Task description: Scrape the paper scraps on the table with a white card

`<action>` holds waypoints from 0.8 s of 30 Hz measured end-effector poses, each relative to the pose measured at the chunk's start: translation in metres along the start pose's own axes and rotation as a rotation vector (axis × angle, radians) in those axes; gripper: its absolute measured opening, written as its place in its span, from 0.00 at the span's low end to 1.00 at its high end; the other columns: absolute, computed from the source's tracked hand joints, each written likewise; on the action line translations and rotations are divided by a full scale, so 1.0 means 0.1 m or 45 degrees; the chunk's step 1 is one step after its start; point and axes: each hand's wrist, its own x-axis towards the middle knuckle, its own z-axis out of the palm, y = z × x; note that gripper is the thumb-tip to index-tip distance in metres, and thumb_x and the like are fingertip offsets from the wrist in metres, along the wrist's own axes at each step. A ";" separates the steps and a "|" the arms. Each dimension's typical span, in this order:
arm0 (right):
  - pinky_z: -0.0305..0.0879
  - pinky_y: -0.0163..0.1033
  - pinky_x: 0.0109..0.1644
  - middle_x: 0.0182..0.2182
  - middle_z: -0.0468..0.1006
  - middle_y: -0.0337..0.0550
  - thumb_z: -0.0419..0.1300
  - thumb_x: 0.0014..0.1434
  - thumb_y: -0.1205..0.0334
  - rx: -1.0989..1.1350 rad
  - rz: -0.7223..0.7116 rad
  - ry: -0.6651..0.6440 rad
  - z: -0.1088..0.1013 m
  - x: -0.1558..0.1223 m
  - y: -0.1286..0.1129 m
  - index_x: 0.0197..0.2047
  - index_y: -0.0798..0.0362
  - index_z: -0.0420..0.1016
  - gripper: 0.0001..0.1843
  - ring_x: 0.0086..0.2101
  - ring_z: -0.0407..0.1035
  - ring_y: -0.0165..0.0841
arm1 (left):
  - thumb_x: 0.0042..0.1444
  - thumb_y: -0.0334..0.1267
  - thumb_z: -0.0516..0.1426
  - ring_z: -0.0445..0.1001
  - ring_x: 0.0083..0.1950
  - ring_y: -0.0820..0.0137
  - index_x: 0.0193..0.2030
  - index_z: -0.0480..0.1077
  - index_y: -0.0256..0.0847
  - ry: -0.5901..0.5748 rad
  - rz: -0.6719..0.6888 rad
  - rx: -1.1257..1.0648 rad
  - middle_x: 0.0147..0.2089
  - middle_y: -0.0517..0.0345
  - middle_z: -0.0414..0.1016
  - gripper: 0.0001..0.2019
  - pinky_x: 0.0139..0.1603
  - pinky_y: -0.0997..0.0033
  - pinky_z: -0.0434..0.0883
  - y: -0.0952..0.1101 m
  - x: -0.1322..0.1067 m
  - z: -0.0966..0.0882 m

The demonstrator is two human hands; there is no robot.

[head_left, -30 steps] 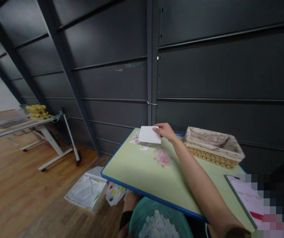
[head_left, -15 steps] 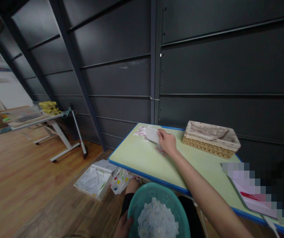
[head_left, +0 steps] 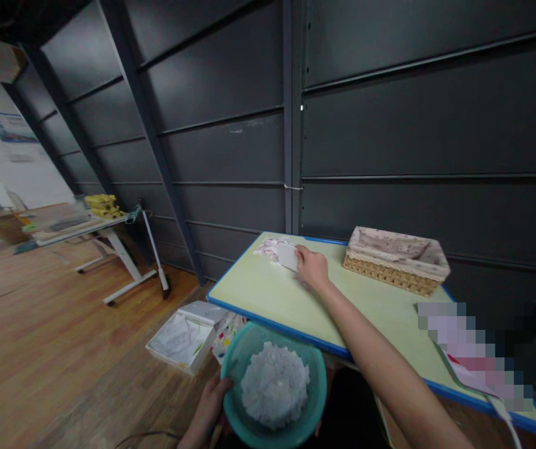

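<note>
My right hand [head_left: 312, 267] grips a flat white rectangular piece [head_left: 287, 256], which stands on the pale green tabletop [head_left: 244, 280]. Touching or just beyond it lies a scatter of small white and pinkish scraps [head_left: 268, 246]. Low in front of me, my left hand [head_left: 214, 396] is closed on the rim of a green plastic basket [head_left: 313, 386]. A heap of small whitish paper-like pieces [head_left: 275, 385] fills its middle. The basket sits tilted just below the table's near edge.
A cloth-lined wicker basket [head_left: 392, 279] stands at the table's back right. A blurred-out flat item [head_left: 473, 362] lies at the right end. On the floor, an open white box [head_left: 181, 343] sits beside a patterned bag [head_left: 224, 333]. A dark panelled wall [head_left: 230, 156] rises behind.
The green basket has moved up and left, closer to the table edge, with my left hand on it. My right hand and the white piece stay nearly in place.
</note>
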 end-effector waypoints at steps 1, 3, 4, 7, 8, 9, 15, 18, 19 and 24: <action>0.62 0.38 0.42 0.38 0.79 0.48 0.45 0.63 0.59 0.013 -0.001 0.005 0.01 0.00 0.01 0.55 0.48 0.69 0.20 0.38 0.73 0.37 | 0.41 0.46 0.54 0.64 0.15 0.68 0.44 0.70 0.37 0.001 -0.006 -0.030 0.16 0.62 0.71 0.23 0.18 0.67 0.62 0.02 -0.01 0.00; 0.62 0.38 0.44 0.39 0.79 0.47 0.45 0.63 0.59 0.052 -0.007 0.022 0.01 0.01 0.01 0.55 0.48 0.69 0.20 0.39 0.73 0.37 | 0.40 0.44 0.55 0.66 0.17 0.68 0.41 0.70 0.36 0.016 0.008 -0.071 0.19 0.60 0.74 0.21 0.21 0.68 0.64 0.08 -0.03 -0.01; 0.62 0.37 0.44 0.40 0.79 0.46 0.45 0.63 0.59 0.070 -0.009 0.032 0.02 0.01 0.01 0.55 0.48 0.69 0.20 0.39 0.73 0.37 | 0.40 0.43 0.55 0.69 0.20 0.67 0.41 0.71 0.36 0.015 0.020 -0.089 0.22 0.58 0.76 0.20 0.24 0.67 0.67 0.12 -0.04 -0.02; 0.62 0.38 0.46 0.41 0.79 0.46 0.46 0.63 0.59 0.108 -0.010 0.040 0.03 0.01 0.01 0.55 0.48 0.69 0.20 0.40 0.73 0.37 | 0.42 0.42 0.55 0.75 0.31 0.62 0.42 0.72 0.39 -0.027 0.044 -0.120 0.31 0.56 0.81 0.19 0.36 0.64 0.70 0.23 -0.04 -0.08; 0.62 0.38 0.46 0.41 0.79 0.46 0.46 0.63 0.59 0.122 -0.012 0.035 0.04 0.02 0.01 0.54 0.48 0.70 0.20 0.40 0.73 0.37 | 0.42 0.41 0.55 0.76 0.34 0.60 0.43 0.73 0.39 -0.047 0.044 -0.120 0.33 0.55 0.81 0.20 0.38 0.63 0.70 0.27 -0.03 -0.10; 0.62 0.38 0.47 0.42 0.79 0.46 0.47 0.62 0.60 0.140 -0.014 0.031 0.04 0.02 0.01 0.54 0.49 0.70 0.19 0.40 0.72 0.37 | 0.42 0.41 0.55 0.76 0.37 0.58 0.44 0.73 0.39 -0.061 0.045 -0.117 0.35 0.54 0.81 0.21 0.40 0.62 0.70 0.29 -0.03 -0.12; 0.61 0.38 0.48 0.44 0.78 0.45 0.48 0.61 0.61 0.225 -0.008 0.062 0.06 0.05 0.04 0.52 0.50 0.72 0.19 0.42 0.72 0.37 | 0.40 0.40 0.57 0.75 0.44 0.57 0.46 0.73 0.38 0.013 0.040 -0.121 0.38 0.53 0.81 0.23 0.45 0.62 0.69 0.39 -0.05 -0.20; 0.61 0.39 0.49 0.44 0.78 0.46 0.50 0.60 0.62 0.253 -0.014 0.058 0.08 0.07 0.07 0.51 0.51 0.73 0.18 0.43 0.72 0.38 | 0.44 0.41 0.56 0.76 0.35 0.61 0.47 0.72 0.38 -0.002 0.026 -0.137 0.29 0.57 0.79 0.21 0.38 0.64 0.71 0.46 -0.17 -0.18; 0.61 0.38 0.49 0.45 0.78 0.46 0.50 0.60 0.62 0.281 -0.020 0.055 0.08 0.07 0.08 0.50 0.51 0.73 0.18 0.43 0.71 0.38 | 0.45 0.41 0.56 0.76 0.31 0.63 0.47 0.72 0.38 -0.013 0.017 -0.137 0.26 0.58 0.79 0.21 0.34 0.66 0.70 0.49 -0.21 -0.17; 0.62 0.38 0.49 0.45 0.78 0.45 0.51 0.59 0.61 0.401 0.007 0.061 0.10 0.11 0.10 0.48 0.52 0.75 0.18 0.43 0.71 0.37 | 0.48 0.39 0.55 0.74 0.26 0.65 0.51 0.69 0.37 -0.039 -0.013 -0.163 0.27 0.58 0.79 0.22 0.30 0.66 0.70 0.63 -0.37 -0.13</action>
